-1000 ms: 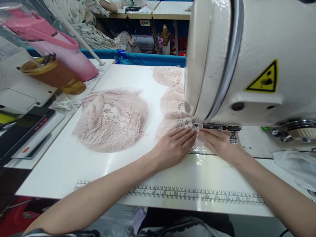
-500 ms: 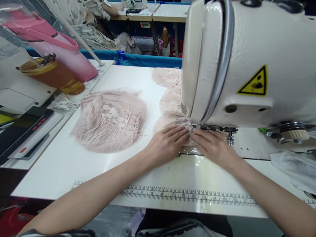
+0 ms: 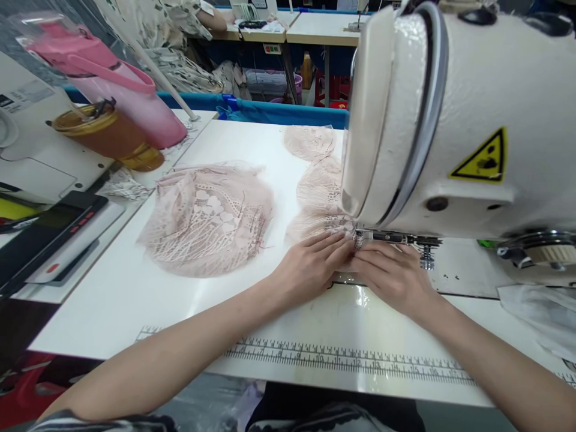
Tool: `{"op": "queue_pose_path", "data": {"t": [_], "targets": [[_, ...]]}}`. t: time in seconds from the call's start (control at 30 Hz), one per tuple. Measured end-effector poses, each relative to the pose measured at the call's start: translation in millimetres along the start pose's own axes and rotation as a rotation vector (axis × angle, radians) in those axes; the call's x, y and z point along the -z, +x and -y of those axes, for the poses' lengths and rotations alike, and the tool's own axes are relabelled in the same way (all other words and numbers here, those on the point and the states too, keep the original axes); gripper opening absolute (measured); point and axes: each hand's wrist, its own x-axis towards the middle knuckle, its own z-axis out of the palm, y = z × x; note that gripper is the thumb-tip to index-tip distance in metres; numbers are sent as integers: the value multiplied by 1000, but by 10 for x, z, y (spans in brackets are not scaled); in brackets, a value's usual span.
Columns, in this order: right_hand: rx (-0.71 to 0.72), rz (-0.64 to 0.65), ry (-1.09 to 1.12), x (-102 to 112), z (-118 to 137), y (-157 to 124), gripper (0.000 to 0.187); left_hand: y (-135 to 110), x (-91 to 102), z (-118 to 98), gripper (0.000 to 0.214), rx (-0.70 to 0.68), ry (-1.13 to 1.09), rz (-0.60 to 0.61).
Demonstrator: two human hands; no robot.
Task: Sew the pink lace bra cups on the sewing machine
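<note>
A chain of pale pink lace pieces (image 3: 317, 186) runs from the far side of the white table (image 3: 135, 300) up to the foot of the white sewing machine (image 3: 450, 120). My left hand (image 3: 310, 267) lies flat on the nearest lace piece, fingers stretched toward the presser foot (image 3: 360, 237). My right hand (image 3: 393, 276) lies flat just right of it, its fingertips touching the lace under the foot. Both hands press the fabric down; neither grips it.
A pile of pink lace pieces (image 3: 207, 219) lies left of my hands. A pink bottle (image 3: 121, 90) and a brown cup (image 3: 108, 135) stand at the far left beside a control panel (image 3: 49, 234). A ruler strip (image 3: 351, 363) runs along the front edge. Another person sits behind.
Both hands have crept a little forward toward the presser foot with the lace, which has fed further under the machine. The camera view shifted slightly.
</note>
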Motion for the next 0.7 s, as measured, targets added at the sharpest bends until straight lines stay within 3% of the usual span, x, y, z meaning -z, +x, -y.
{"op": "queue_pose_path", "data": {"t": [0.13, 0.7], "targets": [[1, 16, 41, 1, 19, -2, 21, -42, 1, 42, 39, -23, 31, 61], [-10, 26, 34, -36, -28, -57, 21, -19, -1, 8, 38, 23, 54, 68]]}}
